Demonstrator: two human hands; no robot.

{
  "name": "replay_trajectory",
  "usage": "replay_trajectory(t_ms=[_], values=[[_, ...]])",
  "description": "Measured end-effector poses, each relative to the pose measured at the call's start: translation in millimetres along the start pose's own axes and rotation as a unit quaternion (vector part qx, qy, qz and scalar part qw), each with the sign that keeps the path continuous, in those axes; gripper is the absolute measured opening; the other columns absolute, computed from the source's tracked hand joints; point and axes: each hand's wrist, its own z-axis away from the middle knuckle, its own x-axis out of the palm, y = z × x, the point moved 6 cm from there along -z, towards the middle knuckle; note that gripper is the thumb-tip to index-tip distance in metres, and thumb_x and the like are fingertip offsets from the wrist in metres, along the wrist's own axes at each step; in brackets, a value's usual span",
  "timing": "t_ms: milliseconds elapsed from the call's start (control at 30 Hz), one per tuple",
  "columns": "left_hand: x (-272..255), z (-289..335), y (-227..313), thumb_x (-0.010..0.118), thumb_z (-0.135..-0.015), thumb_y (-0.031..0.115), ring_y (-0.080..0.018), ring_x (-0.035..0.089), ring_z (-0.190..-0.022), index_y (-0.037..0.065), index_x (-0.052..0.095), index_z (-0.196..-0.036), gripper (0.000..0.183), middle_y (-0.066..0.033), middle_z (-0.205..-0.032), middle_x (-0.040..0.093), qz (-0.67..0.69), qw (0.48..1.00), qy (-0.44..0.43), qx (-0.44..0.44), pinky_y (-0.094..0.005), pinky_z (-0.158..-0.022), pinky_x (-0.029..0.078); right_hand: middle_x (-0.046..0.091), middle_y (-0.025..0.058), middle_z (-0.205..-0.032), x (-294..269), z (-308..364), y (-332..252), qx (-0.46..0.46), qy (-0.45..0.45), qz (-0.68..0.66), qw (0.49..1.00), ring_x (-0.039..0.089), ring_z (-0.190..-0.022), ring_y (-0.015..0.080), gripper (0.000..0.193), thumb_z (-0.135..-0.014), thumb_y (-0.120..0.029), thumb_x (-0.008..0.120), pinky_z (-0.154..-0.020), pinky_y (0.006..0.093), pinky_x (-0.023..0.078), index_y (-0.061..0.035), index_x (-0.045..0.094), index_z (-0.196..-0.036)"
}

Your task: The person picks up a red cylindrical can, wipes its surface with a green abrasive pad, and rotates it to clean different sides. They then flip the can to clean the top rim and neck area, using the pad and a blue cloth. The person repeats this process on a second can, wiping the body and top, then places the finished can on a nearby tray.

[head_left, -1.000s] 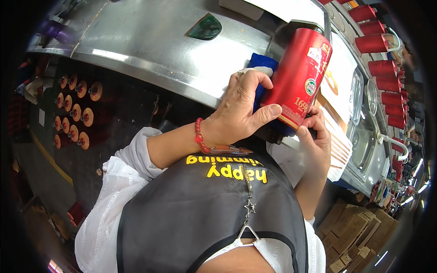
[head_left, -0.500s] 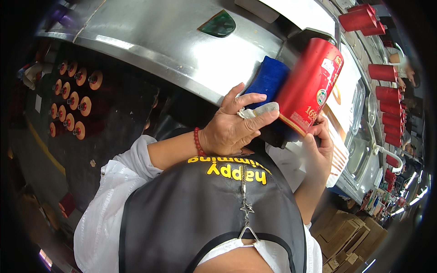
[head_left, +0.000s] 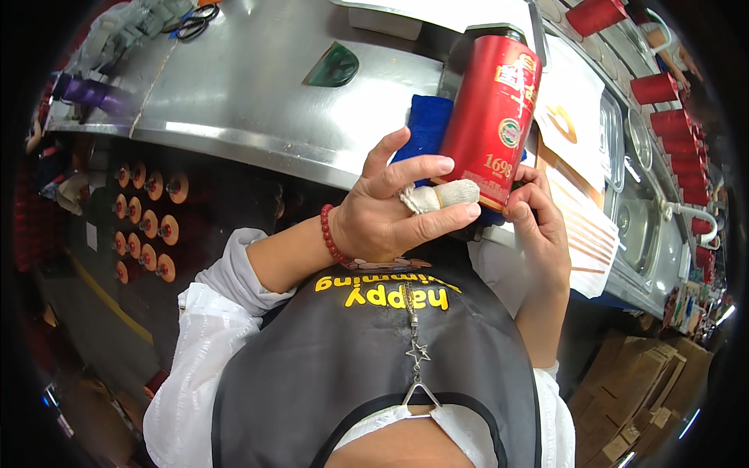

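Observation:
A shiny red bottle (head_left: 493, 109) with gold lettering lies tilted ahead of me, its dark neck end pointing away. My right hand (head_left: 544, 222) pinches its near right corner between thumb and fingers. My left hand (head_left: 402, 195) has its fingers spread, the fingertips at the bottle's near left edge; whether they press on it I cannot tell. One of its fingers wears a white cloth finger cover (head_left: 443, 196). Beneath and beside the bottle is a blue cloth (head_left: 427, 129), partly hidden by the bottle and my left hand.
A steel worktop (head_left: 257, 86) runs across, with a dark green curved piece (head_left: 333, 65) and scissors (head_left: 195, 23) on it. White sheets (head_left: 573, 101) lie to the right. Several red bottles (head_left: 675, 125) line the far right. Capped bottles (head_left: 148, 222) stand low left; cardboard (head_left: 624, 390) lies low right.
The bottle has turned a little more upright and shifted left in view, its lettering now facing me more. My left hand's fingers have spread slightly; my right hand keeps its grip.

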Motion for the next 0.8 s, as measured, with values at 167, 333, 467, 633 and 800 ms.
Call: replay_trajectory(t_ms=[167, 333, 467, 633, 800], values=[[4.1, -11.0, -25.1, 0.064, -0.096, 0.022, -0.0291, 0.046, -0.122, 0.006, 0.059, -0.126, 0.035, -0.0085, -0.125, 0.063, 0.118, 0.978, 0.027, -0.17, -0.046, -0.112, 0.029, 0.048, 0.0113, -0.122, -3.9, 0.9, -7.0, -0.031, -0.016, 0.032, 0.999, 0.044, -0.112, 0.0186, 0.03, -0.093, -0.03, 0.072, -0.091, 0.0286, 0.039, -0.0034, 0.06, -0.087], [23.8, -4.9, -29.2, 0.055, -0.103, 0.026, -0.0192, 0.039, -0.132, 0.0, 0.038, -0.141, 0.049, -0.0136, -0.14, 0.041, 0.183, 0.949, -0.069, -0.247, -0.0333, -0.113, 0.029, 0.05, 0.0114, -0.122, -11.1, 6.3, -30.8, -0.047, -0.023, 0.056, 0.997, 0.047, -0.105, 0.0164, 0.025, -0.091, -0.023, 0.074, -0.081, 0.0268, 0.041, -0.0029, 0.06, -0.085], [28.9, -5.3, -28.5, 0.056, -0.103, 0.027, -0.0203, 0.039, -0.133, 0.0, 0.038, -0.142, 0.05, -0.0132, -0.141, 0.04, 0.21, 0.933, -0.072, -0.285, -0.0335, -0.114, 0.028, 0.05, 0.0119, -0.119, -15.6, 9.7, -36.6, -0.056, -0.022, 0.057, 0.997, 0.048, -0.1, 0.0151, 0.025, -0.091, -0.021, 0.073, -0.078, 0.0261, 0.041, -0.0023, 0.059, -0.083], [30.8, 0.8, -41.3, 0.053, -0.104, 0.032, -0.0206, 0.034, -0.138, -0.001, 0.035, -0.144, 0.055, -0.0137, -0.145, 0.038, 0.293, 0.909, -0.046, -0.292, -0.0343, -0.116, 0.024, 0.05, 0.0122, -0.117, -17.3, 9.4, -19.9, -0.036, -0.013, 0.056, 0.998, 0.048, -0.101, 0.0156, 0.026, -0.092, -0.021, 0.072, -0.079, 0.0265, 0.041, -0.0019, 0.058, -0.082], [30.5, 8.1, -44.2, 0.054, -0.103, 0.036, -0.0217, 0.031, -0.142, -0.002, 0.033, -0.146, 0.061, -0.0143, -0.147, 0.037, 0.282, 0.91, -0.088, -0.291, -0.0357, -0.118, 0.021, 0.05, 0.0123, -0.116, -17.6, 8.1, -21.3, -0.033, -0.013, 0.054, 0.998, 0.047, -0.107, 0.0183, 0.026, -0.093, -0.021, 0.07, -0.085, 0.0284, 0.04, -0.0023, 0.057, -0.081]])
